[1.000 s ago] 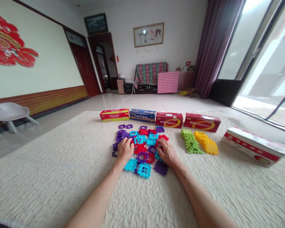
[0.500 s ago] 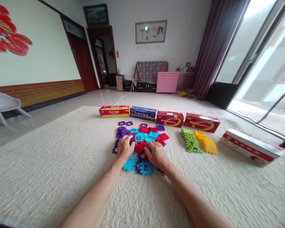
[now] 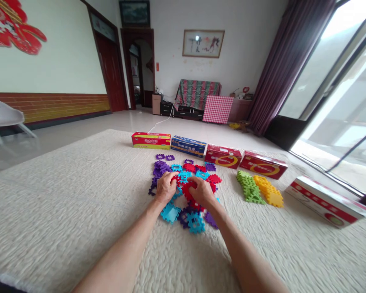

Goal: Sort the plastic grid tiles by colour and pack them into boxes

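My left hand [image 3: 166, 187] is closed, with thumb and fingers pinched on a small red interlocking plastic piece that shows only in part. To its right, my right hand [image 3: 203, 192] grips a red interlocking block [image 3: 188, 190] between thumb and fingers; the palm covers much of it. Around both hands lies a loose pile of notched square pieces. Purple ones [image 3: 161, 167] are left of my left hand. A light blue solid piece [image 3: 171, 213] and a light blue window-shaped piece [image 3: 196, 222] lie nearest me. More red pieces [image 3: 214, 179] sit beyond my right hand.
Behind the pile stand a red-and-yellow box [image 3: 151, 141], a blue box [image 3: 188, 146] and two dark red boxes [image 3: 223, 156]. On the right are stacked green pieces [image 3: 249, 187], yellow pieces [image 3: 269, 191] and a white-and-red box [image 3: 327, 201]. All rest on a cream quilted cover [image 3: 79, 195].
The view has tilted and shifted slightly. My right hand has lifted a little and drawn its fingers in on the red block, which shows more. My left hand stays close to the same spot.
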A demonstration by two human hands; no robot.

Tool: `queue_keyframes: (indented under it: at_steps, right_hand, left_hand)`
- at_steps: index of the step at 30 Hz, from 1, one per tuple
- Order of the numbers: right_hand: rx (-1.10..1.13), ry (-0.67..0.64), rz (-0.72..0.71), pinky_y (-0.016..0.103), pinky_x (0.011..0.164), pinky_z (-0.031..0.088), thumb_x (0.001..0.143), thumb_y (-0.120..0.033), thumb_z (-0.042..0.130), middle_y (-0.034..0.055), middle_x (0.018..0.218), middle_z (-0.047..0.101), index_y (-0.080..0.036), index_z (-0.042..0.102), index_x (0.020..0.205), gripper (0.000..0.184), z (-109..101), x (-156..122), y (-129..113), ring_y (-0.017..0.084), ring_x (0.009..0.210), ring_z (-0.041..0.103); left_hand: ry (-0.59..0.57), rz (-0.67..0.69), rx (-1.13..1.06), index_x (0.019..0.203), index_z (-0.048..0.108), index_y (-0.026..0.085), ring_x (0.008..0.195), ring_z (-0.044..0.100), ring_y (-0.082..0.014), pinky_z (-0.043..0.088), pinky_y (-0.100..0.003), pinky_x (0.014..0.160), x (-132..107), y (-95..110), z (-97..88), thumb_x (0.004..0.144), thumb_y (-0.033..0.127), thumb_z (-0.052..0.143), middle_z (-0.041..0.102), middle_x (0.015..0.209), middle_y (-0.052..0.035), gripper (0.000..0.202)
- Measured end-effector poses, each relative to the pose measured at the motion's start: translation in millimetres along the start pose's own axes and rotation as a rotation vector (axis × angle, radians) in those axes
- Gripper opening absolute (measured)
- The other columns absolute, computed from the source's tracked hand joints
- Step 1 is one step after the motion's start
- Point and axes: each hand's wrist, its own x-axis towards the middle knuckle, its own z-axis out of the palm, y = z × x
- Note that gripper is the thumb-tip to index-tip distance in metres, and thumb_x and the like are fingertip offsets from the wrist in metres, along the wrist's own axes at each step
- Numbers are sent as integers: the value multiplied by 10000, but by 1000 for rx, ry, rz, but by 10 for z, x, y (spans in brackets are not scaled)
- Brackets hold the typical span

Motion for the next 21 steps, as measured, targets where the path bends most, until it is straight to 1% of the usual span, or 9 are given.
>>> queue_keyframes:
  at_steps: [1,3,6,8,11,14,17,19,21]
  right_hand:
    - [46,17,-27,250,744,433,710,-142,513,28,886,690,-204,679,935,287,-2,6,33,166,811,618]
    - [160,59,-54,251,707,437,692,-143,491,14,822,673,-196,670,903,282,14,14,84,149,732,597]
    - [369,105,-36,233,581,413,698,-192,465,-21,663,598,-170,636,946,302,76,16,115,110,553,498]
    - [481,99,-22,220,522,380,704,-228,455,-46,600,537,-161,614,968,315,123,5,108,92,490,425]
    - [567,73,-28,207,494,357,693,-253,455,-67,579,485,-165,581,956,304,173,-22,78,80,475,383]
    - [568,95,-11,198,467,341,677,-250,453,-80,559,458,-168,555,964,315,182,-35,54,79,465,369]
    - [500,107,36,200,467,365,673,-223,438,-73,569,491,-169,564,1023,376,112,-22,86,86,468,406]
    - [405,117,99,208,488,398,682,-209,437,-59,583,531,-175,579,1041,387,0,-6,175,98,490,462]
    - [302,149,184,224,517,432,695,-205,450,-36,612,584,-175,589,1047,380,-157,8,327,116,524,524]
  left_hand:
    - [-8,0,-21,989,675,176,857,652,-169,519,-290,841,3,2,-7,781,52,498,696,900,-53,300]
    - [-14,-4,-59,989,679,178,863,661,-169,522,-292,842,11,22,-24,795,68,506,708,912,-53,283]
    - [0,-37,-117,996,685,190,878,675,-166,523,-290,857,24,78,-44,803,83,517,730,948,-44,278]
    - [-7,-78,-154,998,691,208,883,684,-164,527,-287,862,29,113,-43,801,103,536,739,979,-32,271]
    - [-53,-159,-201,1013,698,216,848,695,-167,541,-286,834,25,146,-21,806,164,564,744,985,-28,252]
    - [-131,-183,-268,1064,687,203,808,696,-159,552,-268,785,12,166,2,827,214,553,747,971,-25,272]
    - [-204,-134,-311,1132,656,178,782,694,-148,557,-249,742,7,169,3,869,238,494,748,948,-30,314]
    - [-169,-86,-279,1138,646,162,840,693,-158,553,-257,777,10,144,-9,881,231,465,740,981,-51,322]
    - [-88,-34,-191,1097,658,156,914,683,-172,536,-279,844,14,98,-22,877,194,444,729,1016,-70,309]
